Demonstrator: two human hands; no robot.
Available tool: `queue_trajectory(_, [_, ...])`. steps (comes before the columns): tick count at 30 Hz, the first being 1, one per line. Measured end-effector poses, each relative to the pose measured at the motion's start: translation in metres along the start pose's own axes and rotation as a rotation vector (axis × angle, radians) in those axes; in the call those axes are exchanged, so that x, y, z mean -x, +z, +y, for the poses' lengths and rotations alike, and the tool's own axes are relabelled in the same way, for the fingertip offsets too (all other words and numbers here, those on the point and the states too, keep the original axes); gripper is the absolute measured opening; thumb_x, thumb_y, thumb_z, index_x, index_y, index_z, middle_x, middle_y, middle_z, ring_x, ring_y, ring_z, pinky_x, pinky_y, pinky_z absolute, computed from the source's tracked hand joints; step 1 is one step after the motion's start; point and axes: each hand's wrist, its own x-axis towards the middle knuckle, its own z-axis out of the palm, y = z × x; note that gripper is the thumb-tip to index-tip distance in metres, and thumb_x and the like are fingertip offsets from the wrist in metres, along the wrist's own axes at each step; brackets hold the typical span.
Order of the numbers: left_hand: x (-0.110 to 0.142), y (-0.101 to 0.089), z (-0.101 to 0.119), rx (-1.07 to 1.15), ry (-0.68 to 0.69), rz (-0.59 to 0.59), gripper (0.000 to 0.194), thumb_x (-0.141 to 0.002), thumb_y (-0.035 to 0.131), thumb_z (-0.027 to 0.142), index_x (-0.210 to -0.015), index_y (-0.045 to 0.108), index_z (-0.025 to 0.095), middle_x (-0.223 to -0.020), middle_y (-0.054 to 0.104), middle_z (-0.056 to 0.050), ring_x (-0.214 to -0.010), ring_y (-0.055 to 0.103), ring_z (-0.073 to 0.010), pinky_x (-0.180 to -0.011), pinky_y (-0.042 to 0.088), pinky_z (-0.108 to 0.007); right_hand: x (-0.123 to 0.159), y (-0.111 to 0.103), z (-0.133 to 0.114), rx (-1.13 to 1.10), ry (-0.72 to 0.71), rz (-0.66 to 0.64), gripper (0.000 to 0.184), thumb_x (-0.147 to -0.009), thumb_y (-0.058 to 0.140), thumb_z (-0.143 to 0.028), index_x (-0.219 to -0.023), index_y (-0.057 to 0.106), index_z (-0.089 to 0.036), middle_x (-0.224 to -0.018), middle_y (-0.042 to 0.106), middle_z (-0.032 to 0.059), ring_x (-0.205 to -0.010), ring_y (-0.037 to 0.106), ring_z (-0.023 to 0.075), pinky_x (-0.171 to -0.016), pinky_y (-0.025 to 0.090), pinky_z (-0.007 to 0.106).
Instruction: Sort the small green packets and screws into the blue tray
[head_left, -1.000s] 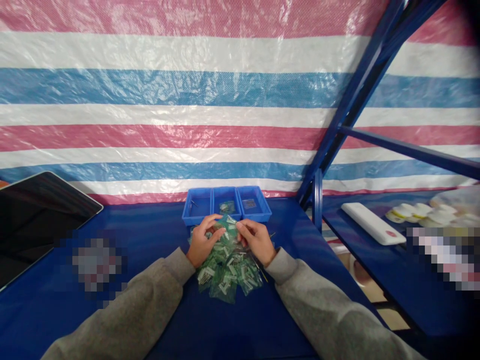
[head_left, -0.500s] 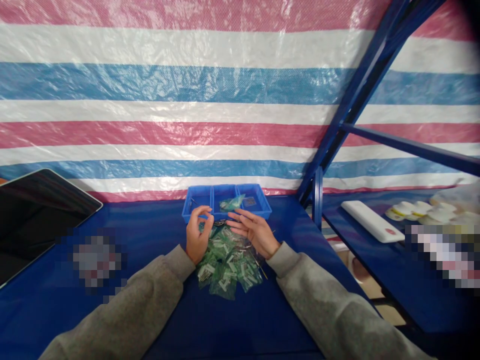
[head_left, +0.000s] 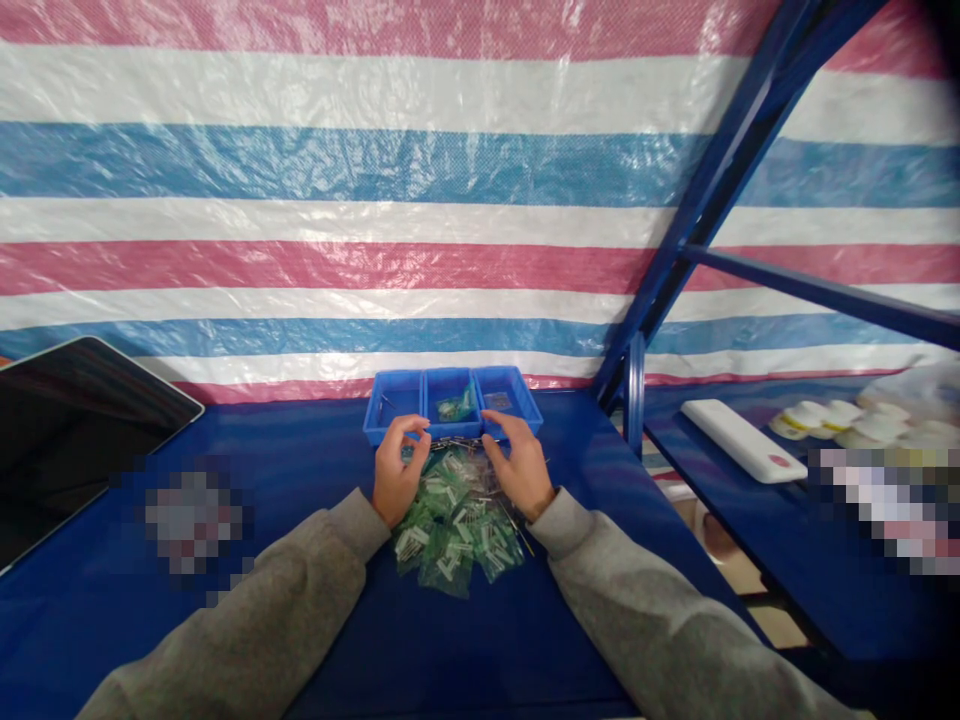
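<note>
Left hand (head_left: 397, 472) and right hand (head_left: 519, 465), each grip loosely spread, flank green packets (head_left: 451, 520) heaped on the counter (head_left: 465, 655) before the blue tray (head_left: 399, 388) — seemingly between picks; lifting one calls for a fingertip pinch.

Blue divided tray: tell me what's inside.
Middle compartment: green plastic packaging. Right compartment: a small flat item. Left compartment: a thin, unclear item. The right hand hides part of the right compartment; anything beneath the packaging is covered.

The previously held green bag (head_left: 464, 403) now lies in the middle compartment (head_left: 442, 383).
</note>
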Motion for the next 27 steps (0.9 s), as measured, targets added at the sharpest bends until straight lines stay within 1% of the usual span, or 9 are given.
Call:
queue_trajectory(2, [0.0001, 0.0001, -0.0003, -0.002, -0.001, 0.003, 0.016, -0.086, 0.052, 0.026, -0.099, 0.057, 0.018, -0.100, 0.059, -0.007, -0.094, 0.057, -0.0178, -0.074, 0.048, -0.027, 0.0002, -0.0010, -0.0007, 0.052, -0.060, -0.099, 0.045, -0.088, 0.047, -0.032, -0.132, 0.046, -0.020, -0.129, 0.052, 0.0109, -0.125, 0.041, 0.0270, -0.103, 0.034, 0.048])
queue_trajectory(4, [0.0002, 0.0003, -0.0007, 0.000, -0.005, 0.003, 0.016, -0.086, 0.053, 0.026, -0.099, 0.057, 0.018, -0.100, 0.059, -0.007, -0.093, 0.058, -0.0178, -0.074, 0.049, -0.027, 0.0008, -0.0020, -0.0019, 0.047, -0.146, -0.235, 0.052, -0.090, 0.045, -0.034, -0.139, 0.036, -0.021, -0.139, 0.044, 0.0089, -0.134, 0.029, 0.0260, -0.107, 0.029, 0.048])
queue_trajectory(6, [0.0005, 0.0004, -0.0011, 0.000, -0.009, -0.003, 0.017, -0.086, 0.053, 0.025, -0.100, 0.057, 0.018, -0.100, 0.059, -0.007, -0.093, 0.058, -0.0178, -0.074, 0.049, -0.027, 0.0016, -0.0025, -0.0027, 0.019, -0.217, -0.299, 0.052, -0.091, 0.042, -0.033, -0.141, 0.032, -0.022, -0.142, 0.040, 0.0072, -0.136, 0.025, 0.0237, -0.109, 0.027, 0.046])
queue_trajectory(8, [0.0008, 0.0003, -0.0012, -0.001, -0.011, -0.012, 0.016, -0.086, 0.052, 0.025, -0.100, 0.057, 0.018, -0.099, 0.059, -0.007, -0.092, 0.058, -0.0176, -0.074, 0.049, -0.027, 0.0020, -0.0021, -0.0020, 0.001, -0.237, -0.271, 0.049, -0.092, 0.040, -0.029, -0.140, 0.035, -0.023, -0.140, 0.043, 0.0068, -0.134, 0.030, 0.0223, -0.109, 0.028, 0.045])
queue_trajectory(13, [0.0010, 0.0001, 0.0001, -0.004, -0.022, -0.033, 0.013, -0.086, 0.052, 0.024, -0.096, 0.057, 0.017, -0.098, 0.060, -0.007, -0.090, 0.058, -0.0167, -0.074, 0.048, -0.027, 0.0005, 0.0011, 0.0044, -0.013, -0.177, -0.189, 0.039, -0.088, 0.045, -0.023, -0.126, 0.052, -0.020, -0.131, 0.053, 0.0085, -0.128, 0.039, 0.0232, -0.107, 0.031, 0.046])
queue_trajectory(19, [-0.0007, -0.0001, 0.0011, -0.033, -0.021, -0.047, 0.013, -0.086, 0.051, 0.024, -0.096, 0.057, 0.017, -0.097, 0.060, -0.006, -0.088, 0.058, -0.0162, -0.073, 0.047, -0.026, -0.0042, -0.0017, 0.0052, -0.072, -0.169, -0.151, 0.032, -0.083, 0.049, -0.017, -0.112, 0.060, -0.020, -0.120, 0.060, 0.0090, -0.119, 0.048, 0.0232, -0.104, 0.035, 0.044])
queue_trajectory(21, [-0.0015, -0.0002, 0.0004, -0.055, -0.015, -0.053, 0.013, -0.086, 0.051, 0.023, -0.096, 0.057, 0.017, -0.098, 0.060, -0.006, -0.089, 0.058, -0.0161, -0.074, 0.047, -0.026, -0.0047, -0.0040, 0.0033, -0.060, -0.167, -0.101, 0.027, -0.082, 0.049, -0.015, -0.105, 0.063, -0.019, -0.113, 0.063, 0.0089, -0.112, 0.053, 0.0224, -0.099, 0.039, 0.041])
queue_trajectory(24, [-0.0023, -0.0002, -0.0013, -0.080, -0.001, -0.066, 0.013, -0.086, 0.051, 0.022, -0.096, 0.057, 0.017, -0.099, 0.061, -0.006, -0.091, 0.058, -0.0165, -0.076, 0.047, -0.027, -0.0045, -0.0069, 0.0005, 0.063, -0.085, -0.022, 0.020, -0.083, 0.046, -0.014, -0.090, 0.065, -0.018, -0.092, 0.066, 0.0078, -0.090, 0.059, 0.0197, -0.083, 0.046, 0.033])
queue_trajectory(27, [-0.0023, -0.0001, -0.0033, -0.088, 0.005, -0.075, 0.013, -0.086, 0.050, 0.021, -0.097, 0.058, 0.017, -0.099, 0.061, -0.006, -0.091, 0.058, -0.0168, -0.078, 0.047, -0.028, -0.0041, -0.0079, -0.0003, 0.283, 0.016, -0.113, 0.018, -0.083, 0.048, -0.016, -0.088, 0.065, -0.018, -0.079, 0.064, 0.0047, -0.073, 0.059, 0.0168, -0.071, 0.045, 0.027])
